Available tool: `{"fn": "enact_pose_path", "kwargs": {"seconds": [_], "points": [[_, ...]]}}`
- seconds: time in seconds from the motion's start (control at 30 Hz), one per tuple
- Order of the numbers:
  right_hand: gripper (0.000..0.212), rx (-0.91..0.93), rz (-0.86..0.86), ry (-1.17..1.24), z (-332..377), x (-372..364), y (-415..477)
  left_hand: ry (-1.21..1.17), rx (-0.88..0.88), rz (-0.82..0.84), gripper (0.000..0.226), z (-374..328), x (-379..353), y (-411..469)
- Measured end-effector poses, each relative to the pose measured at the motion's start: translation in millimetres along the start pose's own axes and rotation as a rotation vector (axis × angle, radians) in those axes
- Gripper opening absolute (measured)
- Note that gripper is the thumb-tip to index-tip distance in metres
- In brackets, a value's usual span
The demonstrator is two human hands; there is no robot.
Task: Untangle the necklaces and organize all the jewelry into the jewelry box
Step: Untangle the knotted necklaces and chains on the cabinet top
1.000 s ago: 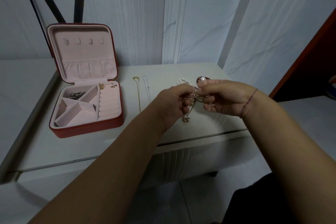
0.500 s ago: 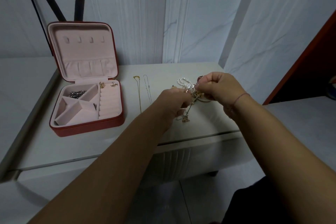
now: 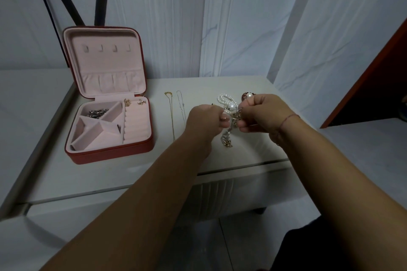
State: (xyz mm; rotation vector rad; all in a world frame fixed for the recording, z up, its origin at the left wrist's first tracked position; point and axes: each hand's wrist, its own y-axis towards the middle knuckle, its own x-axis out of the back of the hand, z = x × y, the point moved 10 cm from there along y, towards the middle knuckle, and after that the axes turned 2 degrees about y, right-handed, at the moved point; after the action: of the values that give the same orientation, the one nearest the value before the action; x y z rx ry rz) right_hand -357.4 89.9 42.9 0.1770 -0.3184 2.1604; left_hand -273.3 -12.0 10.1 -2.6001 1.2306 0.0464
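Note:
A red jewelry box (image 3: 110, 149) with pink lining stands open at the left of the white table. A silver chain (image 3: 98, 113) lies in its back compartment, and two small earrings (image 3: 134, 102) sit by the ring rolls. My left hand (image 3: 206, 122) and my right hand (image 3: 262, 113) pinch a tangled bunch of jewelry (image 3: 231, 116) between them, just above the table. A pearl strand (image 3: 225, 100) and a gold chain end (image 3: 226, 139) hang from the tangle. A thin gold necklace (image 3: 170, 112) and a thin silver necklace (image 3: 181, 105) lie straight beside the box.
The white table (image 3: 110, 174) ends in a front edge close under my forearms. A marble-look wall rises behind it. Black stand legs (image 3: 66, 0) lean behind the box lid. A dark red panel (image 3: 374, 77) stands at the right.
Both hands have shifted slightly on the tangle. My right hand rose and turned, and the tangle now hangs a little more spread between the two hands.

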Motion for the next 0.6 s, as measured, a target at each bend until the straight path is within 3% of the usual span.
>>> {"fn": "enact_pose_path", "kwargs": {"seconds": [0.27, 0.4, 0.57, 0.6], "points": [[0.011, -0.089, 0.14, -0.133, -9, -6, -4, -0.406, 0.067, 0.048, 0.016, 3, -1, 5], [0.022, -0.12, 0.071, -0.112, -13, 7, 1, -0.273, 0.024, 0.106, 0.022, -5, 0, 4], [0.016, -0.148, 0.053, -0.043, -15, 13, 2, -0.168, -0.004, 0.159, 0.003, -12, -1, 0], [0.014, -0.144, 0.05, -0.038, -15, 13, 2, -0.156, 0.003, 0.163, 0.008, -12, -2, 0]]}}
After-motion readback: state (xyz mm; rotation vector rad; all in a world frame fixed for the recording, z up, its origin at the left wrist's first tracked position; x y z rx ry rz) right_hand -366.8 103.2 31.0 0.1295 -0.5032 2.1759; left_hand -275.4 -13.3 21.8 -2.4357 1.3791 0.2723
